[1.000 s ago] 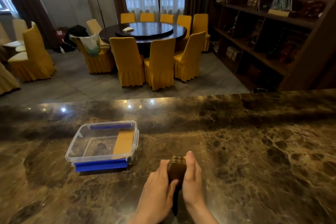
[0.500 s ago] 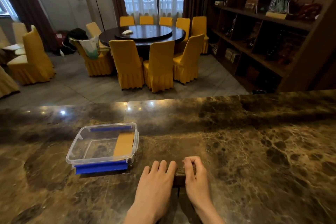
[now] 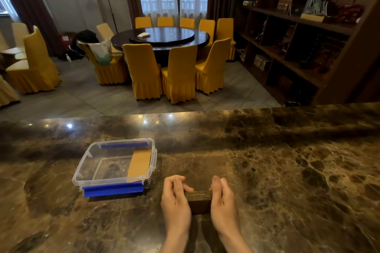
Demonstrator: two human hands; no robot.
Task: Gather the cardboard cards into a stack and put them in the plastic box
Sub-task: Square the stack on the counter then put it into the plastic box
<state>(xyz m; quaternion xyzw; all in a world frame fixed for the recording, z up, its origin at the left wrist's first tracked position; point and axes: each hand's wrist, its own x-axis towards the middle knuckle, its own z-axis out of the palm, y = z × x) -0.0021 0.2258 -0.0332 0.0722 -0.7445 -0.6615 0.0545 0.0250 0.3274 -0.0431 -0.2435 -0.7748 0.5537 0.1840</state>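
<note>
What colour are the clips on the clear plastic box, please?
Blue clips on the clear plastic box, head view.

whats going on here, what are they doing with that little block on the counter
A person is squaring up a stack of cardboard cards on the marble counter, pressing it between the left hand and the right hand. The open plastic box sits just to the left with some cardboard already along its right side. The stack is not yet in the box.
</note>
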